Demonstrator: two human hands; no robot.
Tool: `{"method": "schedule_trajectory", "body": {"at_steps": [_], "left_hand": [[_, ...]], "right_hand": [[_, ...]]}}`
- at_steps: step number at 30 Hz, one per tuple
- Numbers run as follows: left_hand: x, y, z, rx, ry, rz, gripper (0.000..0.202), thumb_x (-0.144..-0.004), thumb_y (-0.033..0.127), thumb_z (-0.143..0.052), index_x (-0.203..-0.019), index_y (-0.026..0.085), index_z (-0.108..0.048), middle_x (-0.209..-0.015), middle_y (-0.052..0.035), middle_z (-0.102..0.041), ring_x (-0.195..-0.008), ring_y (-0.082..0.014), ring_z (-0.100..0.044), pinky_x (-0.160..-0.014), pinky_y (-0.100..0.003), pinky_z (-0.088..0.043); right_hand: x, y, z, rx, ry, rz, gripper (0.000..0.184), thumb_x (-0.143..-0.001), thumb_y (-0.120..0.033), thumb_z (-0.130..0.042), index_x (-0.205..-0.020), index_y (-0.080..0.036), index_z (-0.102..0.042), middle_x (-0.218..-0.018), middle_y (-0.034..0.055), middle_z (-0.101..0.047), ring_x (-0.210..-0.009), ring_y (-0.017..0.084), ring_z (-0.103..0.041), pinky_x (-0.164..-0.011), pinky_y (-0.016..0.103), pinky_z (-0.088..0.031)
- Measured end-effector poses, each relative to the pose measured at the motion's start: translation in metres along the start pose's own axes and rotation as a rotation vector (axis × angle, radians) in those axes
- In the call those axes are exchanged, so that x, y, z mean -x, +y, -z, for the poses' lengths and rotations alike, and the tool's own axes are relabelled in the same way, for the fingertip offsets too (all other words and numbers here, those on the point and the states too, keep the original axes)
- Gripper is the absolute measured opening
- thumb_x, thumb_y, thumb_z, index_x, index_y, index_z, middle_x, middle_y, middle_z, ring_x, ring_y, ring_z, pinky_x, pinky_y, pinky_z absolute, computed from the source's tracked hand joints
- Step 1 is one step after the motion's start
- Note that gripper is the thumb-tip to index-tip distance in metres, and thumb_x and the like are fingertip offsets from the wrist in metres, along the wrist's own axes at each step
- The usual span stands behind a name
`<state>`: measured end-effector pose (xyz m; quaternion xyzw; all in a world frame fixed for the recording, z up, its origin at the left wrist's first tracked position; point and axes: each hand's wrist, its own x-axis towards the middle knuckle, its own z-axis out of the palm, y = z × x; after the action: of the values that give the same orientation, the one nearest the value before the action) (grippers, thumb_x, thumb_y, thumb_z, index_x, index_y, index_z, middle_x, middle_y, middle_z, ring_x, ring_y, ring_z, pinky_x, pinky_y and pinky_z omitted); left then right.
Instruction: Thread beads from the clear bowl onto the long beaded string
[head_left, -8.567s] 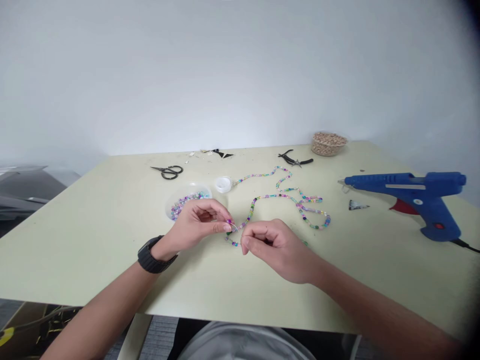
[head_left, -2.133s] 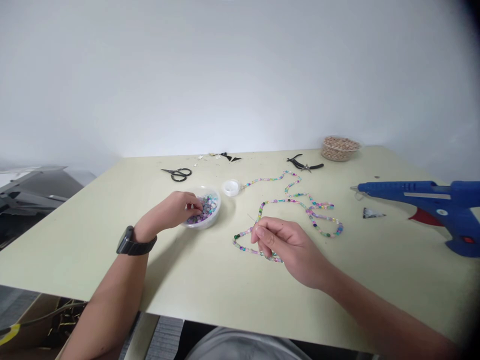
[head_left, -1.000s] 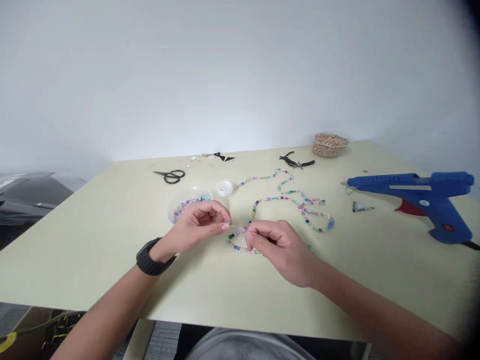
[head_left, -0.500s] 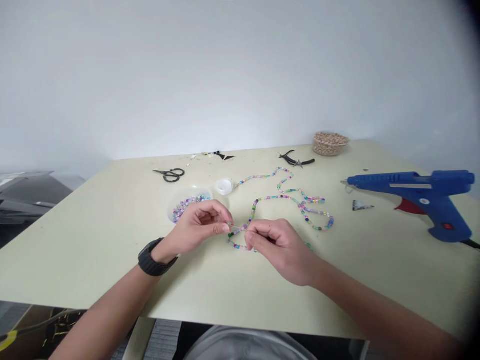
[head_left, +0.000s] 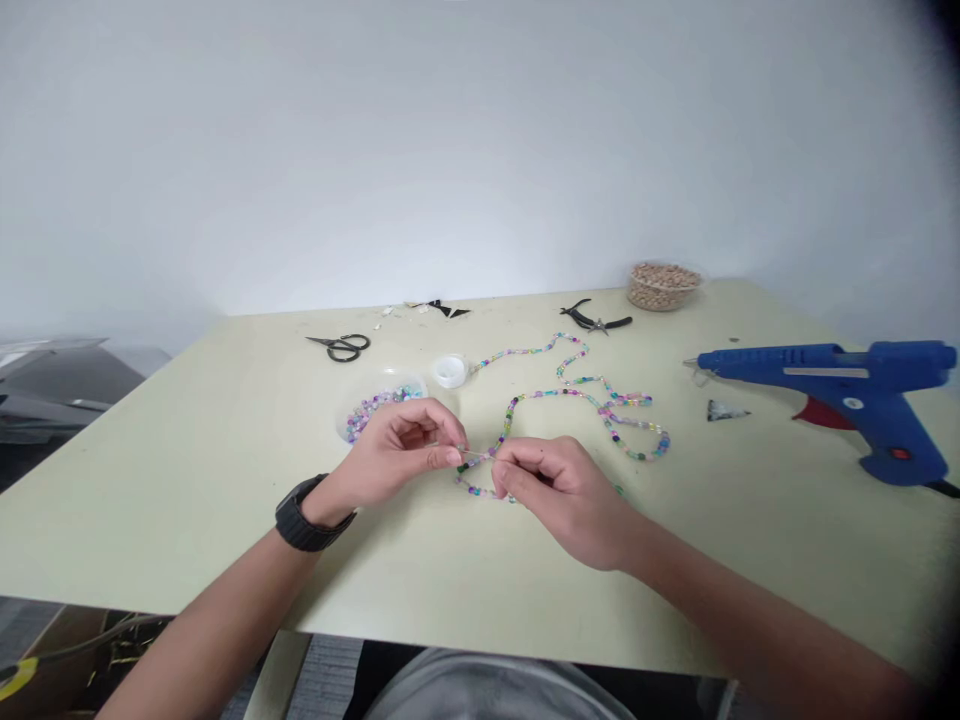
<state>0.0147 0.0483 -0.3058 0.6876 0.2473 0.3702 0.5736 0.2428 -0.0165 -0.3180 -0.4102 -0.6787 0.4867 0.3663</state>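
My left hand (head_left: 409,450) pinches a small bead (head_left: 460,448) between thumb and forefinger. From it a thin string (head_left: 480,455) runs to my right hand (head_left: 562,490), whose thumb and forefinger are closed on it. Behind and below the fingers lies a long strand of multicoloured beads (head_left: 559,393), looping over the table; part of it is hidden by my right hand. Just beyond my left hand stands a clear bowl of loose beads (head_left: 375,408), partly covered by that hand. A white spool (head_left: 451,371) sits at the strand's far end.
Black scissors (head_left: 341,347) lie at the back left, with dark scraps (head_left: 448,310) near the wall. Black pliers (head_left: 596,319) and a tub of tan pellets (head_left: 663,286) are at the back right. A blue glue gun (head_left: 840,372) lies at the right beside a small cone-shaped piece (head_left: 726,411).
Both hands hold nearly the same pose, the string still stretched between them. The view has shifted very slightly.
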Motion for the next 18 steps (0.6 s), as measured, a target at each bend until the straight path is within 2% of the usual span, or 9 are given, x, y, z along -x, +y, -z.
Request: {"method": "schedule_trajectory", "body": {"at_steps": [6, 18], "left_hand": [[-0.0009, 0.0001, 0.0003, 0.005, -0.012, -0.009, 0.01, -0.081, 0.013, -0.081, -0.085, 0.017, -0.072, -0.078, -0.0002, -0.069, -0.069, -0.0055, -0.061, -0.066, -0.014, -0.051], [0.001, -0.0029, -0.0023, -0.054, -0.017, -0.005, 0.01, -0.081, 0.016, -0.082, -0.086, 0.016, -0.073, -0.082, -0.0021, -0.07, -0.074, -0.009, -0.064, -0.071, -0.019, -0.053]], "right_hand": [[-0.0003, -0.0012, 0.0006, -0.012, -0.005, -0.003, 0.028, -0.099, -0.025, -0.051, -0.074, -0.017, -0.059, -0.057, -0.0067, -0.033, -0.052, 0.007, -0.027, -0.049, 0.024, -0.021], [-0.0003, -0.0009, -0.0015, 0.0, -0.043, 0.005, 0.028, -0.099, -0.025, -0.052, -0.073, -0.017, -0.056, -0.058, -0.0064, -0.034, -0.054, 0.007, -0.028, -0.05, 0.024, -0.023]]}}
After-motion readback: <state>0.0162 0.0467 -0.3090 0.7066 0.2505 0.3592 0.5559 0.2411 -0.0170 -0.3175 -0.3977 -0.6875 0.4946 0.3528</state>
